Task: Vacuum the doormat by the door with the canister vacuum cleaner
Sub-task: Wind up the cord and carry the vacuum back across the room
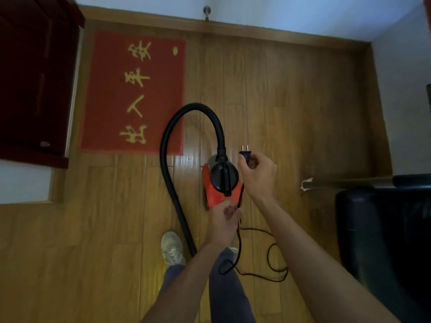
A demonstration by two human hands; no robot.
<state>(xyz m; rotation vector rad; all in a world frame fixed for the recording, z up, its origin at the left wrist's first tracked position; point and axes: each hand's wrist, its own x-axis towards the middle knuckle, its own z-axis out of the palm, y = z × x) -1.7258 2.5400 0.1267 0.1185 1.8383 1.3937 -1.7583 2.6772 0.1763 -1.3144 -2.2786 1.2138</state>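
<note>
A red doormat (112, 94) with yellow characters lies on the wooden floor beside the dark red door (35, 78) at the left. The red and black canister vacuum (221, 183) stands on the floor to the mat's lower right. Its black hose (168, 145) arcs up over the mat's corner and runs back down past my foot. My right hand (258, 176) pinches the black two-pin plug (245, 153), pins pointing up. My left hand (225, 220) is closed on the black power cord (239, 241) just below the vacuum's rear. The cord's slack loops on the floor.
A black padded seat (384, 229) fills the lower right. A torn baseboard end (306, 184) juts out beside it. White walls bound the floor at the top and right, with a metal door stop (206, 11) on the far wall. My shoe (172, 248) stands by the hose.
</note>
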